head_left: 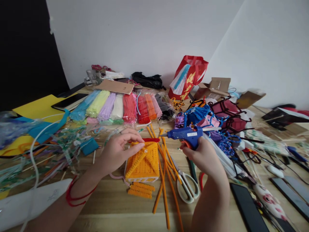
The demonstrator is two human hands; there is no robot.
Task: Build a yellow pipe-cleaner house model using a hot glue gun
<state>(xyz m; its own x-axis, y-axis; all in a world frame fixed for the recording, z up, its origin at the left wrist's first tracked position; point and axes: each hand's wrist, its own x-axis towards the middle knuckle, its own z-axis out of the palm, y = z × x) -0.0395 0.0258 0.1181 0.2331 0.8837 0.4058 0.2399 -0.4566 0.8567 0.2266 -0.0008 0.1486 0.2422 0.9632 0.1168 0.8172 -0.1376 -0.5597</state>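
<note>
In my right hand [201, 153] is a blue hot glue gun [184, 133], its nozzle pointing left and a clear glue stick out of its back. My left hand [120, 148] is closed at the top of a small house [142, 164] with an orange pipe-cleaner roof; thumb and fingertips meet near the peak. The glue gun's tip is apart from the roof, to its right. Behind the roof lies a red strip [152, 140]. Short orange fuzzy pieces [141, 190] are in front of the house. Loose orange pipe cleaners [164, 180] and white-handled scissors [188, 188] lie to its right.
Bagged pipe cleaners [117, 108] in many colours line the back. A red bag [190, 77] stands behind them. Finished pipe-cleaner pieces [217, 119] pile up at right. A phone [247, 206] lies front right; a white cable [36, 161] and scraps cover the left.
</note>
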